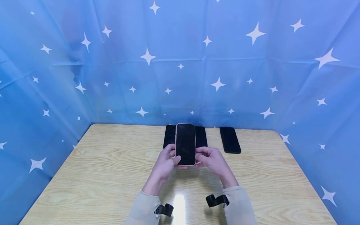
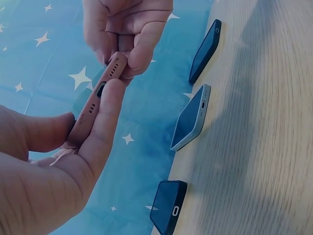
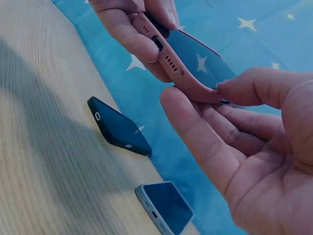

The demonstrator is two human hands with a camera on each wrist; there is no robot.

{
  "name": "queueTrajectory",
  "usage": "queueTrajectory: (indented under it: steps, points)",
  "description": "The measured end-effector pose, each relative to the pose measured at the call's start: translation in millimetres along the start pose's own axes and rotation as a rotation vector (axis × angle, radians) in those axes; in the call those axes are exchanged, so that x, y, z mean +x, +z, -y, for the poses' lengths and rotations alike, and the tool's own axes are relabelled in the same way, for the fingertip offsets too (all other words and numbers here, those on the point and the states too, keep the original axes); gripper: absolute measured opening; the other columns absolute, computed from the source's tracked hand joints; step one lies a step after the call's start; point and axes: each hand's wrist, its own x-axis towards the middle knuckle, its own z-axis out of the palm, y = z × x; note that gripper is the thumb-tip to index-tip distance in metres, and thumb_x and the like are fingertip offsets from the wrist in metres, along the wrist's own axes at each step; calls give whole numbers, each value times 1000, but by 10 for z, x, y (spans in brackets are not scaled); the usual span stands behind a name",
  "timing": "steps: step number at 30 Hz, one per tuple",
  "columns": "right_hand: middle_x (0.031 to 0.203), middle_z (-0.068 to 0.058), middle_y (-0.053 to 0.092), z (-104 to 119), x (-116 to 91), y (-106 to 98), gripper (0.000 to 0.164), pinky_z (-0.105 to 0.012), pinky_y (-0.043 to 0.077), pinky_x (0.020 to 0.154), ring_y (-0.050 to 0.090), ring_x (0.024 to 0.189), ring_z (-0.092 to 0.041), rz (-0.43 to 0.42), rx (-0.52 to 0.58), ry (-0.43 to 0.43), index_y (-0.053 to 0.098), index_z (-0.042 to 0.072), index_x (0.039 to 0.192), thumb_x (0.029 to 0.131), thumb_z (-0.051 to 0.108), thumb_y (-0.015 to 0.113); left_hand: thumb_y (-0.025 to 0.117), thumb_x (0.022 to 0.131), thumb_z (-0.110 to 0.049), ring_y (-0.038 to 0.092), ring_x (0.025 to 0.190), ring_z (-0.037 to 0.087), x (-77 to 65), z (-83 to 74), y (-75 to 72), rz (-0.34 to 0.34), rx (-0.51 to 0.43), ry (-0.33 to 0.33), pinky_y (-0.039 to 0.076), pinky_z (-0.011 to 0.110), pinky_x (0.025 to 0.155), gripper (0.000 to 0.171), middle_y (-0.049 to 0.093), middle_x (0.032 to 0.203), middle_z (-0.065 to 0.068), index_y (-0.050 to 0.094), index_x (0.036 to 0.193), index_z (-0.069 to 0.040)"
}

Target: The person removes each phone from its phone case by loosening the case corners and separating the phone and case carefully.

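Left hand (image 1: 164,161): thumb on the screen, fingers curled behind, gap only the thickness of the black-screened phone in a pink case (image 1: 185,143).
Right hand (image 1: 209,159): thumb and fingers pinch the same phone at its lower right corner.
Pink case edge (image 3: 168,61): I see it bowed near the right thumb.
Held phone: raised off the wood-grain tabletop (image 1: 98,175), between both hands, screen up toward my head view.
Far-edge phones: black-cased (image 2: 168,208) at left, light-grey-cased (image 2: 193,120) in the middle, partly hidden by the held one in head view, dark slab phone (image 1: 230,140) at right, apart.
Cuffs: pale sleeves (image 1: 239,203), black wrist mounts (image 1: 217,200).
Backdrop: blue star-print cloth (image 1: 180,75).
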Motion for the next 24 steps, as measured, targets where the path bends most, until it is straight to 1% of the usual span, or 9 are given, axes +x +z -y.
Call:
queueTrajectory:
  steps: [2,6,9,12,18,24]
  points:
    - [96,-13,70,-13,-15,-5,31,-41,66,79,74,79,-26,18,-10,3,59,-19,123,97,-2,58,45,100,14,74,98,33,3,2,3,-9,-4,1,63,56,84,34,66,124,30,47,133,7]
    - [98,-17,72,-17,-40,-11,33,-41,66,79,76,84,-31,75,-37,23,59,-18,126,96,-3,56,45,100,15,73,98,32,4,3,5,-20,-17,12,64,56,82,35,64,124,31,46,134,8]
    - [97,-20,73,-7,-49,-9,33,-41,66,79,76,86,-30,119,-40,38,59,-17,126,96,-4,54,44,100,15,72,98,32,-1,-2,5,-24,-18,17,64,54,81,35,63,125,32,46,134,8]
    - [96,-21,73,0,-53,-8,31,-41,66,79,75,86,-30,142,-39,37,60,-17,123,96,-5,52,44,100,15,72,98,32,-5,-8,9,-27,-11,16,64,55,82,35,64,124,31,46,134,7]
    - [99,-21,74,-10,-51,-3,28,-41,66,79,75,83,-28,144,-37,33,64,-15,119,96,-6,50,45,98,16,72,97,33,-9,-9,22,-21,1,19,63,56,82,35,65,122,31,47,133,7]
    - [89,-17,74,-24,-34,19,21,-40,66,77,73,75,-22,120,-1,46,65,-15,109,94,-5,55,46,97,17,71,97,31,-14,-21,44,-16,-11,20,63,57,83,34,66,120,31,47,129,8]
